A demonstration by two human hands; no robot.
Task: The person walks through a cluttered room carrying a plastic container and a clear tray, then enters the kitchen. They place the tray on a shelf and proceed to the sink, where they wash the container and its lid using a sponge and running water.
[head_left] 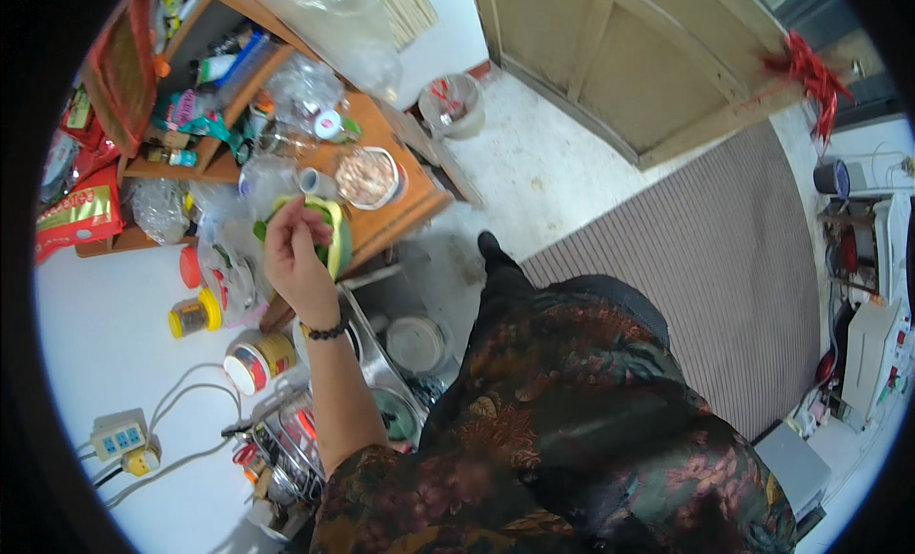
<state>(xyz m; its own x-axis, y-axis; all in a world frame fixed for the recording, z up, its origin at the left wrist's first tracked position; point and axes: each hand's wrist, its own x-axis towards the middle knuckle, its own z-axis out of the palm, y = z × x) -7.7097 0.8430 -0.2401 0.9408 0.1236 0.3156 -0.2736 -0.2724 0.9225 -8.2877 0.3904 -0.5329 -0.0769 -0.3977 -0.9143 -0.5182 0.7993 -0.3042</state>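
Observation:
My left hand (300,250), with a dark beaded bracelet at the wrist, is over a green bowl with a pale yellow-green inside (343,248). Its fingers are loosely curled and somewhat apart, and nothing shows in them. Green leafy pieces (323,256) lie in the bowl, partly hidden by the hand; one leaf (259,231) sticks out on the far side. Beside the bowl, on the wooden counter (382,232), stand a white-rimmed tub of pale pinkish pieces (366,176) and a small white cup (314,183). My right hand is out of view.
Left of the counter are wooden shelves (207,150) with packets, plastic bags and jars. Near my forearm are a metal sink (379,289), a large lidded jar (259,362) and a wire rack (286,454). A bin (452,107) stands on the floor near the door (643,68).

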